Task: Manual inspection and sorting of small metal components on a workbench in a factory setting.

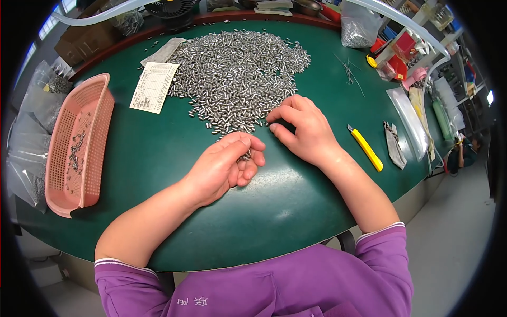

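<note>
A large pile of small, shiny metal pins or studs (227, 74) is spread over the green table (253, 222). My left hand (227, 164) is cupped just in front of the pile's near edge, its fingers curled around several of the metal pieces (245, 156). At the pile's near right edge is my right hand (303, 127), palm down, thumb and forefinger close together by the loose pieces. Whether a piece sits between those fingertips is too small to make out.
A pink plastic basket (100, 158) with several metal pieces inside stands at left, beside clear bags (29, 153). A printed card (153, 87) lies by the pile. To the right are a yellow utility knife (367, 149), thin wires (348, 71) and plastic sleeves (409, 119).
</note>
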`<state>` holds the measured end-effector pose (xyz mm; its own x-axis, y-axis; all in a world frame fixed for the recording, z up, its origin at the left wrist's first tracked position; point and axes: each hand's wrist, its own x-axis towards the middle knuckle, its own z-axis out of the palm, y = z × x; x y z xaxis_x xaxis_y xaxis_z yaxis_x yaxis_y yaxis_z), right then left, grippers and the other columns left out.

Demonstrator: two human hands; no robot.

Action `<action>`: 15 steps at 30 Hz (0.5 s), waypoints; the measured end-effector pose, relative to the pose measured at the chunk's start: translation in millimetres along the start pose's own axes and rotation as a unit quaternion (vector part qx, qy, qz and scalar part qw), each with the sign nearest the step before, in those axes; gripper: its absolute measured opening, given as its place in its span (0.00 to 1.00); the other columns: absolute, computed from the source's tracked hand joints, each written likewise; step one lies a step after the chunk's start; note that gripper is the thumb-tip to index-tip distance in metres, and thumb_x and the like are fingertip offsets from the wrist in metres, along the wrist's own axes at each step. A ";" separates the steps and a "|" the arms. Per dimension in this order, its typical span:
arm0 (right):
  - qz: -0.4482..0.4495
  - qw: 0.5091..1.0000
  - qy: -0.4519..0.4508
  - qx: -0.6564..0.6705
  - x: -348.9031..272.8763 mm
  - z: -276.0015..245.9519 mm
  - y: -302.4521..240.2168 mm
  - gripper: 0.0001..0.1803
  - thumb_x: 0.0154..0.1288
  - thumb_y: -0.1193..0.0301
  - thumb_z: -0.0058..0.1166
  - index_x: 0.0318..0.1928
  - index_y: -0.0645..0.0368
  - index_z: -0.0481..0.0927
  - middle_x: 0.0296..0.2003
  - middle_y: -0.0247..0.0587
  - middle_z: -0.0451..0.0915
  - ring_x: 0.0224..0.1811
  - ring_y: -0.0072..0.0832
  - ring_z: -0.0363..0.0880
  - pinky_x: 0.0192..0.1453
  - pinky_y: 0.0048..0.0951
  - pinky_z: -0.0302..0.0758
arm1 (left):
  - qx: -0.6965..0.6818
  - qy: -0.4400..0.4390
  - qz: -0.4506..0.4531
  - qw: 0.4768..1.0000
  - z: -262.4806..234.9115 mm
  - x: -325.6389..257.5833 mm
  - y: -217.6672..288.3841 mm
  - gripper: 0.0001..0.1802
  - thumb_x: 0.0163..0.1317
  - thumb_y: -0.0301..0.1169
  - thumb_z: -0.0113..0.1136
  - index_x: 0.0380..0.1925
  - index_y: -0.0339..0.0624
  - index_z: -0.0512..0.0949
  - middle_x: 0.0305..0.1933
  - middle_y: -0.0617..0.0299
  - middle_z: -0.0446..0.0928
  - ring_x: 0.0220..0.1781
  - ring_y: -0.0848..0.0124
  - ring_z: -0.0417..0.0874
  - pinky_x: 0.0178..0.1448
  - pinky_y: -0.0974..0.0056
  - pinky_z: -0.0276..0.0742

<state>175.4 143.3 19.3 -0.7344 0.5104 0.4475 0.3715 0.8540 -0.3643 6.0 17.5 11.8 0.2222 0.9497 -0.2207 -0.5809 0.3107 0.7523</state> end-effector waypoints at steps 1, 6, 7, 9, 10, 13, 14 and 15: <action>0.000 1.000 0.008 0.001 -0.2 0.2 1.0 0.07 0.49 0.73 0.60 0.32 0.53 0.79 0.31 0.35 0.72 0.39 0.35 0.72 0.44 0.34 0.70 | 0.001 0.002 0.000 1.000 0.4 0.1 0.2 0.13 0.69 0.36 0.40 0.42 0.38 0.69 0.34 0.58 0.71 0.26 0.76 0.67 0.27 0.73 0.63; -0.012 1.000 0.005 0.000 1.2 2.7 3.4 0.06 0.49 0.74 0.59 0.31 0.53 0.80 0.31 0.35 0.72 0.38 0.33 0.72 0.42 0.33 0.71 | 0.006 0.002 0.003 1.000 0.2 -0.7 0.4 0.13 0.69 0.36 0.40 0.42 0.38 0.69 0.34 0.59 0.71 0.26 0.76 0.67 0.27 0.73 0.63; -0.018 1.000 0.005 -0.004 1.3 2.8 3.5 0.07 0.49 0.75 0.59 0.32 0.53 0.80 0.30 0.34 0.72 0.37 0.32 0.72 0.41 0.31 0.71 | 0.008 0.002 0.004 1.000 -0.2 -0.4 0.0 0.13 0.69 0.36 0.40 0.42 0.38 0.69 0.34 0.59 0.71 0.26 0.76 0.67 0.28 0.73 0.63; -0.019 1.000 0.006 -0.014 1.5 3.1 2.5 0.07 0.49 0.75 0.59 0.32 0.53 0.79 0.30 0.35 0.72 0.37 0.33 0.72 0.41 0.32 0.70 | 0.007 0.001 0.003 1.000 -0.8 0.6 -0.5 0.13 0.69 0.36 0.40 0.42 0.38 0.69 0.34 0.59 0.71 0.26 0.76 0.66 0.28 0.73 0.63; -0.021 0.999 0.006 -0.025 1.7 3.3 1.5 0.06 0.49 0.75 0.59 0.31 0.54 0.79 0.30 0.35 0.72 0.36 0.34 0.72 0.41 0.32 0.70 | 0.006 0.000 0.004 1.000 -0.7 0.7 -0.4 0.13 0.69 0.36 0.39 0.42 0.38 0.69 0.34 0.59 0.71 0.26 0.76 0.66 0.28 0.73 0.63; -0.024 0.998 0.030 -0.048 -0.2 10.0 1.4 0.05 0.50 0.76 0.58 0.29 0.56 0.76 0.30 0.36 0.72 0.37 0.36 0.72 0.41 0.34 0.70 | 0.004 0.004 -0.003 1.000 1.3 1.4 0.6 0.13 0.69 0.35 0.39 0.42 0.38 0.69 0.34 0.58 0.71 0.26 0.75 0.66 0.28 0.73 0.63; -0.023 0.998 0.031 -0.050 -0.8 10.7 1.1 0.05 0.50 0.76 0.58 0.29 0.56 0.76 0.30 0.36 0.72 0.37 0.36 0.72 0.41 0.34 0.70 | 0.004 0.002 -0.003 1.000 1.3 1.7 0.6 0.13 0.69 0.35 0.39 0.42 0.38 0.69 0.34 0.58 0.71 0.26 0.75 0.66 0.28 0.73 0.63; -0.027 0.998 0.039 -0.049 -1.5 11.0 0.7 0.05 0.51 0.76 0.58 0.29 0.57 0.75 0.30 0.36 0.72 0.37 0.36 0.72 0.41 0.34 0.70 | 0.004 0.000 -0.004 1.000 0.8 1.5 0.5 0.13 0.69 0.35 0.39 0.42 0.38 0.69 0.34 0.58 0.71 0.26 0.75 0.67 0.28 0.72 0.64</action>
<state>170.5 142.0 9.4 -0.7098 0.4666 0.5276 0.3894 0.8842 -0.2580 6.7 19.1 12.3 0.2263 0.9475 -0.2260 -0.5726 0.3171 0.7560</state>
